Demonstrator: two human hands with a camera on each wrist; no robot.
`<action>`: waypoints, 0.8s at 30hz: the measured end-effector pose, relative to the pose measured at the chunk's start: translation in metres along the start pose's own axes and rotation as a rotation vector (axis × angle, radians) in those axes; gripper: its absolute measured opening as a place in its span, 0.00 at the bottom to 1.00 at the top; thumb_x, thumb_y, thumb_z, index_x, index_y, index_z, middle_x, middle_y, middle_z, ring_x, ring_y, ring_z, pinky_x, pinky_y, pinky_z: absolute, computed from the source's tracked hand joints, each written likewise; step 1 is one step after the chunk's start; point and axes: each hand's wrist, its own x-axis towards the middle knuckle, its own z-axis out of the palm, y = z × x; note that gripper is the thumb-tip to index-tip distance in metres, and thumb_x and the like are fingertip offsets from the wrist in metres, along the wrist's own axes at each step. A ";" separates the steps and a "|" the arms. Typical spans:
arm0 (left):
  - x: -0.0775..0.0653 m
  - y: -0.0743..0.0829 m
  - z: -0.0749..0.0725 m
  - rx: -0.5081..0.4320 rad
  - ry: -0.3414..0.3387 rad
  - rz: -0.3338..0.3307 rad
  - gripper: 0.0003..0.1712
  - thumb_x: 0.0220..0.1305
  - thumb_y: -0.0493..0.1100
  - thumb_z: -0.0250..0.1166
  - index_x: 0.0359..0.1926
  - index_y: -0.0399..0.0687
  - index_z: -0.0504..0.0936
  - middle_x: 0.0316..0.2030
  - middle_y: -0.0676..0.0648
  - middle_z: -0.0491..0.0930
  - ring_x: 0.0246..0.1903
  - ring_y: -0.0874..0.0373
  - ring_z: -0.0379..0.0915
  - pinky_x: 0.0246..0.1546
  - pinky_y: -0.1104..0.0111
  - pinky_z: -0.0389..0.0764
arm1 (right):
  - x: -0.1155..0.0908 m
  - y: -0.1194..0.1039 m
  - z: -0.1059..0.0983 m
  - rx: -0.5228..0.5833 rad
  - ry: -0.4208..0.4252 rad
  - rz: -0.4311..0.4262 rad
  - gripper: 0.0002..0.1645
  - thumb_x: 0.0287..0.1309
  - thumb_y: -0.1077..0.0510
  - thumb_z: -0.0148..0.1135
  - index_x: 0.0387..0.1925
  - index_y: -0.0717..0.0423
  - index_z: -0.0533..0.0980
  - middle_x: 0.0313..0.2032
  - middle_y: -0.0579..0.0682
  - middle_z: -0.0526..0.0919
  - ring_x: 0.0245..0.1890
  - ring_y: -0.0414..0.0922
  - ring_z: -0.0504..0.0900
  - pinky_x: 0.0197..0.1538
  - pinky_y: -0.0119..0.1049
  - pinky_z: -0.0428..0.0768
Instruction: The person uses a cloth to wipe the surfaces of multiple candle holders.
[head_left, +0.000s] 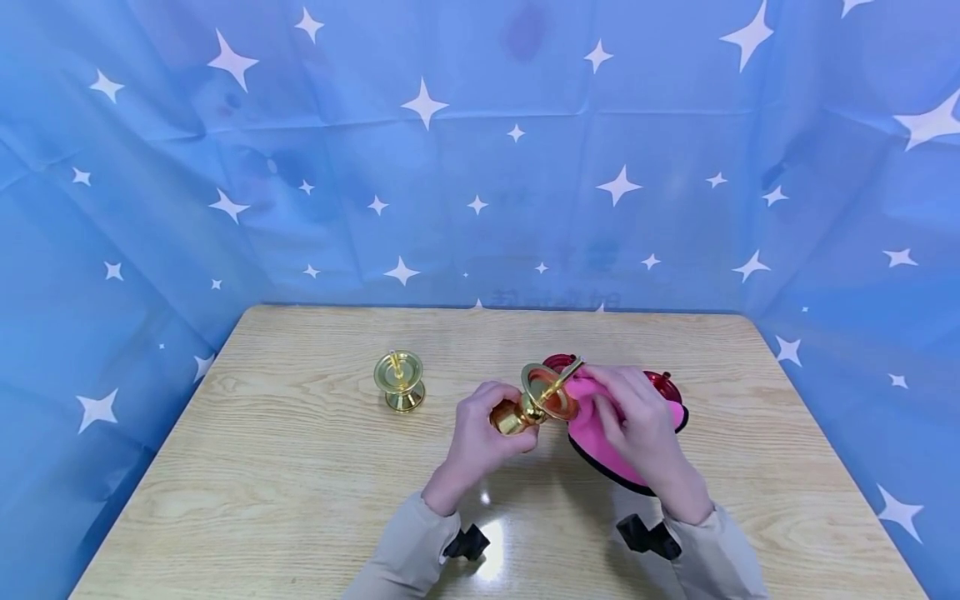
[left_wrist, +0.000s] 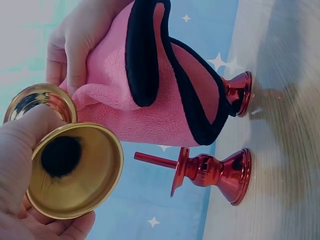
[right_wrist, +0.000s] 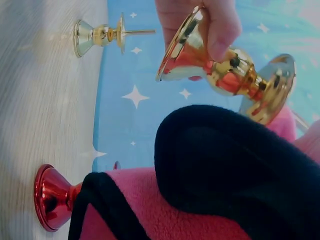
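My left hand [head_left: 480, 427] grips a gold candlestick [head_left: 531, 408] by its foot and stem, tilted above the table. Its spike and dish lean toward my right hand [head_left: 643, 421], which pinches a pink cloth [head_left: 611, 454] with black edging. A bunched part of the cloth meets the candlestick's dish. In the left wrist view the foot's hollow underside [left_wrist: 102, 170] faces the camera, dark at its centre. The rest of the cloth hangs below my right hand and covers much of the right wrist view.
A second gold candlestick [head_left: 405, 398] stands upright to the left on the wooden table [head_left: 285, 483]. Behind the cloth stand two red candlesticks, one [left_wrist: 204, 169] fully visible in the left wrist view, the other [left_wrist: 242, 94] partly hidden. A blue star-patterned curtain [head_left: 465, 167] surrounds the table.
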 end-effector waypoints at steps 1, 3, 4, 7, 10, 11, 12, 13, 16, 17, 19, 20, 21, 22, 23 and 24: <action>0.000 0.000 0.000 0.001 -0.001 0.000 0.16 0.33 0.33 0.70 0.30 0.39 0.80 0.29 0.45 0.80 0.30 0.54 0.74 0.29 0.75 0.76 | 0.000 0.000 0.001 -0.014 -0.003 -0.007 0.16 0.63 0.60 0.48 0.42 0.64 0.79 0.36 0.55 0.82 0.35 0.51 0.77 0.43 0.33 0.72; 0.000 -0.001 0.001 0.010 0.011 0.010 0.16 0.33 0.33 0.70 0.31 0.39 0.80 0.29 0.45 0.80 0.30 0.54 0.75 0.30 0.75 0.76 | 0.000 -0.001 0.002 -0.041 -0.010 -0.025 0.15 0.64 0.60 0.48 0.40 0.63 0.80 0.36 0.54 0.81 0.35 0.51 0.77 0.41 0.37 0.73; 0.000 -0.001 0.001 0.016 0.019 0.012 0.16 0.33 0.33 0.70 0.30 0.39 0.80 0.29 0.46 0.80 0.30 0.54 0.75 0.30 0.75 0.76 | 0.000 -0.002 0.002 -0.054 -0.016 -0.033 0.16 0.65 0.61 0.47 0.40 0.62 0.80 0.36 0.54 0.81 0.35 0.51 0.77 0.41 0.38 0.72; 0.000 -0.002 0.002 0.039 0.044 0.022 0.16 0.32 0.34 0.70 0.30 0.39 0.80 0.29 0.46 0.81 0.31 0.54 0.75 0.31 0.74 0.76 | -0.001 -0.007 0.001 -0.074 -0.056 -0.032 0.17 0.66 0.60 0.44 0.39 0.61 0.80 0.37 0.54 0.81 0.35 0.50 0.77 0.40 0.37 0.72; -0.001 -0.003 0.003 0.052 0.054 0.031 0.16 0.32 0.34 0.70 0.30 0.39 0.79 0.29 0.46 0.81 0.31 0.54 0.74 0.31 0.73 0.76 | -0.002 -0.013 -0.002 -0.070 -0.091 -0.024 0.19 0.68 0.59 0.41 0.40 0.61 0.80 0.37 0.53 0.80 0.36 0.49 0.76 0.40 0.35 0.71; -0.001 -0.003 0.003 0.055 0.056 0.033 0.16 0.31 0.34 0.70 0.29 0.39 0.79 0.29 0.46 0.81 0.31 0.54 0.74 0.31 0.73 0.76 | -0.002 -0.016 -0.003 -0.062 -0.096 -0.026 0.20 0.69 0.59 0.41 0.41 0.61 0.80 0.37 0.53 0.80 0.36 0.48 0.76 0.40 0.34 0.71; -0.001 -0.004 0.003 0.058 0.060 0.034 0.16 0.31 0.34 0.70 0.29 0.39 0.79 0.29 0.46 0.81 0.31 0.54 0.74 0.32 0.73 0.76 | -0.002 -0.018 -0.004 -0.054 -0.095 -0.033 0.20 0.69 0.58 0.41 0.40 0.61 0.80 0.37 0.53 0.80 0.36 0.48 0.76 0.40 0.33 0.71; -0.001 -0.004 0.003 0.059 0.063 0.034 0.16 0.31 0.34 0.70 0.29 0.39 0.79 0.29 0.46 0.81 0.31 0.54 0.74 0.32 0.72 0.76 | -0.002 -0.020 -0.005 -0.046 -0.088 -0.044 0.20 0.69 0.58 0.41 0.40 0.61 0.80 0.36 0.53 0.80 0.35 0.48 0.76 0.39 0.33 0.71; -0.002 -0.006 0.002 0.061 0.073 0.031 0.17 0.31 0.33 0.70 0.29 0.39 0.79 0.29 0.45 0.81 0.31 0.53 0.74 0.32 0.71 0.77 | -0.001 -0.023 -0.005 -0.015 -0.053 -0.072 0.18 0.69 0.59 0.44 0.39 0.62 0.81 0.35 0.54 0.80 0.34 0.48 0.76 0.38 0.34 0.72; -0.002 -0.007 0.002 0.062 0.074 0.028 0.17 0.31 0.33 0.71 0.29 0.39 0.79 0.29 0.46 0.81 0.32 0.53 0.75 0.33 0.71 0.77 | 0.000 -0.024 -0.005 -0.009 -0.044 -0.076 0.18 0.68 0.59 0.44 0.38 0.62 0.81 0.35 0.54 0.80 0.33 0.48 0.76 0.37 0.34 0.72; -0.002 -0.007 0.002 0.055 0.065 0.022 0.17 0.31 0.33 0.71 0.30 0.39 0.79 0.30 0.45 0.81 0.32 0.53 0.75 0.33 0.71 0.77 | 0.000 -0.023 -0.005 -0.013 -0.033 -0.082 0.18 0.68 0.59 0.45 0.38 0.62 0.81 0.36 0.55 0.81 0.33 0.48 0.76 0.37 0.34 0.72; -0.002 -0.007 0.001 0.050 0.055 0.020 0.17 0.31 0.33 0.71 0.30 0.39 0.79 0.30 0.45 0.81 0.32 0.54 0.75 0.33 0.71 0.77 | -0.001 -0.023 -0.005 -0.020 -0.032 -0.084 0.18 0.68 0.59 0.45 0.38 0.62 0.81 0.36 0.55 0.81 0.33 0.48 0.76 0.37 0.35 0.72; -0.002 -0.006 0.001 0.043 0.044 0.019 0.17 0.31 0.33 0.72 0.30 0.39 0.79 0.30 0.45 0.81 0.32 0.53 0.75 0.33 0.72 0.78 | -0.001 -0.021 -0.005 -0.029 -0.032 -0.086 0.18 0.68 0.59 0.45 0.38 0.61 0.81 0.36 0.55 0.81 0.32 0.48 0.76 0.36 0.35 0.72; -0.002 -0.006 0.000 0.032 0.030 0.017 0.18 0.31 0.33 0.72 0.30 0.39 0.79 0.31 0.45 0.81 0.33 0.53 0.75 0.34 0.72 0.78 | -0.002 -0.019 -0.005 -0.038 -0.034 -0.087 0.18 0.68 0.59 0.45 0.38 0.61 0.81 0.36 0.55 0.81 0.32 0.48 0.76 0.36 0.35 0.72; -0.003 -0.005 0.000 0.019 0.014 0.018 0.18 0.31 0.32 0.72 0.30 0.39 0.79 0.31 0.45 0.81 0.33 0.53 0.75 0.34 0.72 0.78 | -0.003 -0.017 -0.004 -0.043 -0.037 -0.089 0.18 0.68 0.59 0.44 0.38 0.61 0.81 0.36 0.55 0.81 0.32 0.48 0.76 0.36 0.36 0.72; -0.003 -0.005 -0.001 0.001 -0.003 0.019 0.18 0.31 0.32 0.72 0.30 0.39 0.80 0.31 0.45 0.81 0.33 0.53 0.75 0.33 0.72 0.78 | -0.004 -0.014 -0.004 -0.048 -0.038 -0.090 0.18 0.68 0.59 0.44 0.37 0.61 0.81 0.36 0.55 0.81 0.31 0.49 0.76 0.36 0.36 0.71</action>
